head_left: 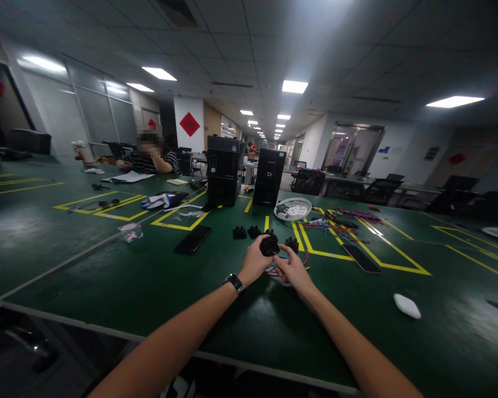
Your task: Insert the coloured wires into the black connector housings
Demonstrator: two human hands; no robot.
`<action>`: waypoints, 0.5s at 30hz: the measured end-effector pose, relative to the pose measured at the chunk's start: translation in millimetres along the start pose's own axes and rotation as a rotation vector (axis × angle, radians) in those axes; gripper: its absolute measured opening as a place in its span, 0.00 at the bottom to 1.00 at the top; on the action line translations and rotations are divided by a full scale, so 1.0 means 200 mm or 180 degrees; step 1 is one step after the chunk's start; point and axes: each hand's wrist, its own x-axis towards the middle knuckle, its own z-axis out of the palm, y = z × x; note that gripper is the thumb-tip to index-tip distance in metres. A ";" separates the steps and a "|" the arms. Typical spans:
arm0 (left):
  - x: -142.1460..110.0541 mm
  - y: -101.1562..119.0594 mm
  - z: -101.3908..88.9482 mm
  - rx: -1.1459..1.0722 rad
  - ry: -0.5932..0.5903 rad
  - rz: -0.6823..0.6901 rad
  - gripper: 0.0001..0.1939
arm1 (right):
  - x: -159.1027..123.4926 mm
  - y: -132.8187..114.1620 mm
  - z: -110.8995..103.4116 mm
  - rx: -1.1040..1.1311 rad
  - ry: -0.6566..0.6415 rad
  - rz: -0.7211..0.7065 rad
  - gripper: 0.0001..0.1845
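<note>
My left hand (pixel 255 258) is closed around a small black block-shaped part (pixel 269 246), held just above the green table. From the other side my right hand (pixel 291 267) reaches it with fingers pinched together at its lower edge; what they grip is too small to make out. Under the hands lie thin coloured wires (pixel 271 269), partly hidden. Just beyond, similar black parts stand on the table, among them one on the left (pixel 239 232) and one to the right (pixel 291 244). A dark watch (pixel 234 283) is on my left wrist.
Two black computer towers (pixel 223 171) stand ahead. A white basket (pixel 292 209) and bundles of coloured wires (pixel 336 224) lie to the right, near a dark slab (pixel 361 258) and a white rounded object (pixel 407 305). Leftward are a black phone (pixel 193 240) and a seated person (pixel 149 157).
</note>
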 end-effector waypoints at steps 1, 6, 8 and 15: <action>0.00 0.00 0.00 -0.0023 0.0016 0.0014 0.26 | 0.00 0.00 0.00 0.0005 -0.0004 -0.0006 0.34; -0.01 0.01 0.00 -0.0040 0.0045 0.0005 0.26 | 0.00 0.00 0.00 0.0073 -0.0012 -0.0022 0.36; -0.01 0.02 0.00 0.0000 -0.0026 -0.0051 0.26 | 0.00 0.01 0.00 0.0050 -0.0016 -0.0011 0.36; -0.01 0.01 0.00 -0.0985 -0.0934 -0.0099 0.31 | 0.02 -0.01 -0.04 0.0006 0.0270 0.0186 0.39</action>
